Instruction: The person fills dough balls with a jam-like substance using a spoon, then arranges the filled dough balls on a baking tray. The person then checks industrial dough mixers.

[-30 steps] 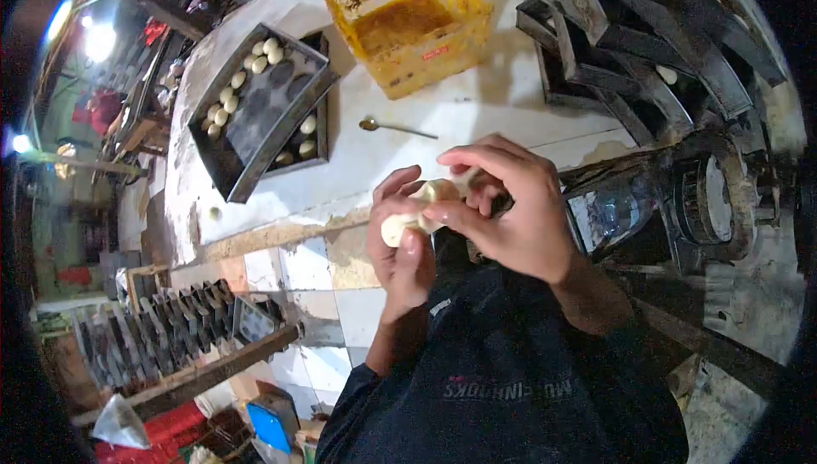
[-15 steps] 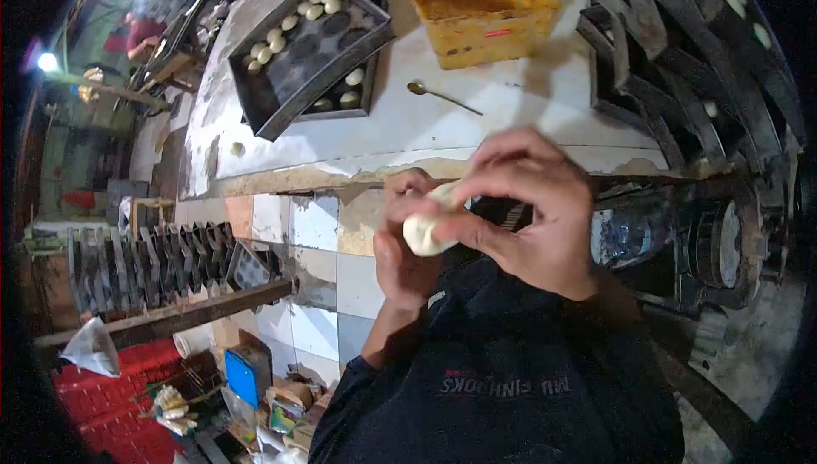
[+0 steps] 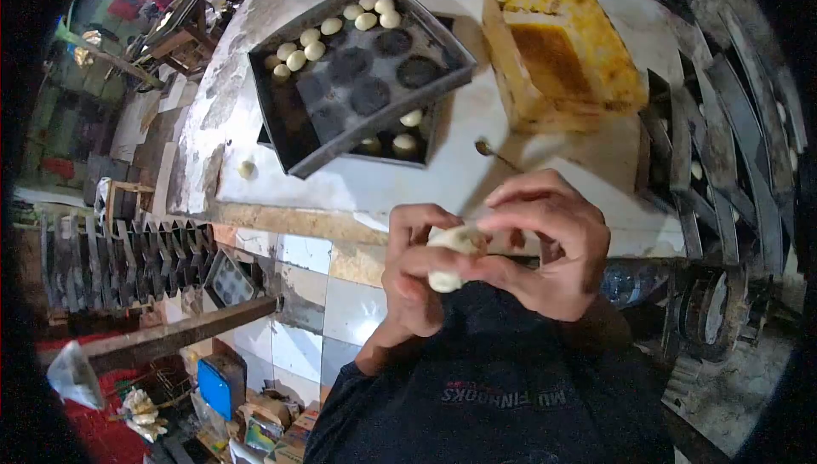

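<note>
A pale piece of dough point(image 3: 444, 280) is held between my two hands, just in front of the table edge. My left hand point(image 3: 413, 268) is closed around it, with its fingers across the front. From the other side, my right hand point(image 3: 557, 247) pinches the dough's upper edge between thumb and fingertips. A darker patch shows on the dough near those fingertips, but I cannot make out what it is. Beyond my hands lies a spoon point(image 3: 483, 148), its handle pointing toward my right hand. Behind the spoon stands a yellow tub point(image 3: 587, 119) with an orange-brown layer inside.
On the table, a dark metal tray point(image 3: 379, 115) holding several dough balls rests over another tray point(image 3: 430, 145). A single dough ball point(image 3: 246, 169) lies near the left edge. Stacked trays point(image 3: 732, 132) stand at the right; more trays point(image 3: 128, 260) line a wooden beam point(image 3: 183, 328) at lower left.
The camera view has shifted, so the table, trays and tub appear lower and larger. Both hands still hold the dough; the right fingers have moved along its upper edge.
</note>
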`<control>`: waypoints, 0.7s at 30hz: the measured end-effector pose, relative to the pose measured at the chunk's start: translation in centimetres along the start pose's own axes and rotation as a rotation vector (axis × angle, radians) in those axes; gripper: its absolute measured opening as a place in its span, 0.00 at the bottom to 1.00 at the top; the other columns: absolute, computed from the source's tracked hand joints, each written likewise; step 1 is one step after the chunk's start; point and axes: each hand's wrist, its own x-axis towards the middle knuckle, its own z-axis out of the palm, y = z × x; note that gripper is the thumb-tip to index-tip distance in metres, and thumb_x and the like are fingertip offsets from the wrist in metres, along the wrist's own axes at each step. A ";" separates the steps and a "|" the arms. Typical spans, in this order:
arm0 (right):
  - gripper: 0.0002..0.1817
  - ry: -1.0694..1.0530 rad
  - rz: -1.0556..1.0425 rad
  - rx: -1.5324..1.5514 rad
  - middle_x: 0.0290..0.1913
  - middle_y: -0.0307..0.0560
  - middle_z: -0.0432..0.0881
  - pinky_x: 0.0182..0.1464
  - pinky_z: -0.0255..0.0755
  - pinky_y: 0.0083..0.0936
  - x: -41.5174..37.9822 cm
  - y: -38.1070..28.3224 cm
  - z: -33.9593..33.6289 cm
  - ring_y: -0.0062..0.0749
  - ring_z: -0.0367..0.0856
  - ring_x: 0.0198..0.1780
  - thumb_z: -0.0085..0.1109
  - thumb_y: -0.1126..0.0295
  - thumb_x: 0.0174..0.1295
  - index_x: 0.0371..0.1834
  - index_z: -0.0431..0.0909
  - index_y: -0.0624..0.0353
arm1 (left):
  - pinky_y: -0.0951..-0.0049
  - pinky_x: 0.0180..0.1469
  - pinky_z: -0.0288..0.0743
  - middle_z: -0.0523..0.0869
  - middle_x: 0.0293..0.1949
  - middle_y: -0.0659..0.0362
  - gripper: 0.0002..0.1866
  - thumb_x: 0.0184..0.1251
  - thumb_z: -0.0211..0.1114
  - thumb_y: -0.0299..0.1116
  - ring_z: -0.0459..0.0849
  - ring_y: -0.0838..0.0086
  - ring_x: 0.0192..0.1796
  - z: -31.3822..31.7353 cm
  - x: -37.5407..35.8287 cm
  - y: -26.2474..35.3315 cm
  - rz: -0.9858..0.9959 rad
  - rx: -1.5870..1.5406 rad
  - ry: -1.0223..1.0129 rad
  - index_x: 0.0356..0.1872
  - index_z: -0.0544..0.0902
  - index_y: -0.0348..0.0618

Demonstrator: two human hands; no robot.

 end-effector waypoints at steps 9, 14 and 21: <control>0.14 0.148 -0.321 -0.078 0.43 0.59 0.84 0.46 0.79 0.35 11.3 5.7 12.5 0.43 0.85 0.42 0.68 0.78 0.50 0.41 0.83 0.62 | 0.69 0.48 0.71 0.69 0.49 0.52 0.49 0.50 0.77 0.49 0.71 0.69 0.47 -12.3 12.4 -1.9 0.091 0.163 0.156 0.67 0.59 0.35; 0.10 0.053 -0.105 0.291 0.42 0.58 0.84 0.45 0.79 0.37 14.8 9.2 15.4 0.46 0.85 0.40 0.64 0.75 0.55 0.41 0.82 0.65 | 0.66 0.50 0.76 0.79 0.42 0.54 0.34 0.39 0.84 0.46 0.78 0.67 0.43 -17.0 18.1 -4.8 0.059 0.012 -0.160 0.46 0.79 0.36; 0.11 -0.227 0.001 -0.237 0.50 0.59 0.79 0.52 0.76 0.39 19.4 11.2 16.2 0.50 0.81 0.48 0.57 0.74 0.61 0.44 0.80 0.66 | 0.68 0.21 0.62 0.69 0.14 0.59 0.14 0.57 0.69 0.24 0.67 0.65 0.15 -22.0 18.4 -9.2 -0.215 0.554 -0.157 0.18 0.72 0.39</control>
